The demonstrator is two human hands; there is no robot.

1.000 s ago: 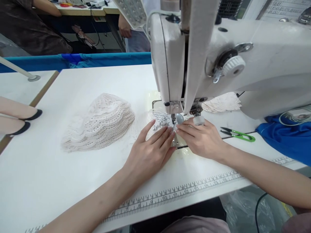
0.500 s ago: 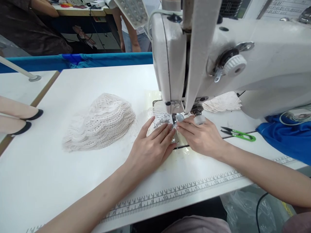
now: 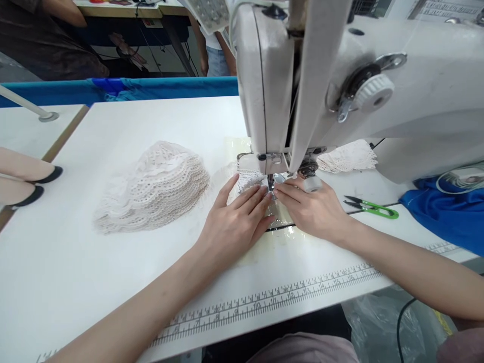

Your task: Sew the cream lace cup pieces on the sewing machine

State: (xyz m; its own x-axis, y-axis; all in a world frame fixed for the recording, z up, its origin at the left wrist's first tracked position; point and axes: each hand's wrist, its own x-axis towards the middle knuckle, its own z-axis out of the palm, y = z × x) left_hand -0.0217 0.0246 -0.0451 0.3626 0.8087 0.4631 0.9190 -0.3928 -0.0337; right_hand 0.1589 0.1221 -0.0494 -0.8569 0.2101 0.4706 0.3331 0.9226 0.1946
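Under the presser foot (image 3: 270, 181) of a sewing machine (image 3: 260, 85) lies a piece of white lace (image 3: 247, 179), partly covered by my hands. My left hand (image 3: 236, 217) rests flat on its near side, fingers stretched toward the needle and apart from the thumb. Just right of the foot, my right hand (image 3: 312, 206) has its fingers close together at the lace's edge; its thumb is hidden, and the fingertips seem to pinch the lace. A heap of layered white lace (image 3: 155, 189) sits to the left. More lace (image 3: 350, 157) lies behind the right hand.
Green-handled thread snips (image 3: 372, 206) lie right of my right hand, near blue cloth (image 3: 449, 212). A printed ruler scale (image 3: 264, 302) runs along the table's front edge. Two beige rods with black ends (image 3: 28, 181) reach in at left. Other people stand beyond the blue barrier (image 3: 170, 91).
The view has shifted slightly. Both hands stay beside the presser foot with the lace in almost the same position. A person in the background has moved a little to the right.
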